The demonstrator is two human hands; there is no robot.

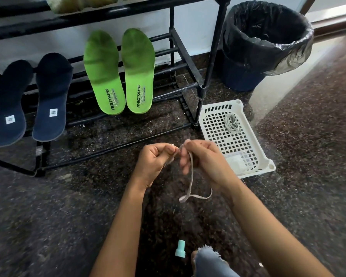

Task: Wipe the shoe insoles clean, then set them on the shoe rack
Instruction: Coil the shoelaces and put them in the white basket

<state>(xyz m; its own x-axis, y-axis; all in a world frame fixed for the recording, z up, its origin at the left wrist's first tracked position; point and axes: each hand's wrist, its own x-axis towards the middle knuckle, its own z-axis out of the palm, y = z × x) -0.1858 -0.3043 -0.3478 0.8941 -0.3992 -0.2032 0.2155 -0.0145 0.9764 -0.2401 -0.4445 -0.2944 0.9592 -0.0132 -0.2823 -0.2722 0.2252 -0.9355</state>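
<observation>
Lace (191, 176) is being held at centre frame: left hand (155, 160) and right hand (207, 162) are each pinching it, fingers curled on it, its looped tail hanging below. Green insoles (104, 72) and navy insoles (52, 96) are leaning heel-down on the rack (211, 56), upper left. A white basket (267, 165) is sitting at right, holding what appears to be a second, coiled lace (231, 122). A lined bin (242, 76) is standing upper right. A teal cap (180, 249) is lying bottom centre.

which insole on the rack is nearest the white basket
The right-hand green insole: it lies closest to the white basket; its green partner and the two navy insoles sit farther left.
</observation>
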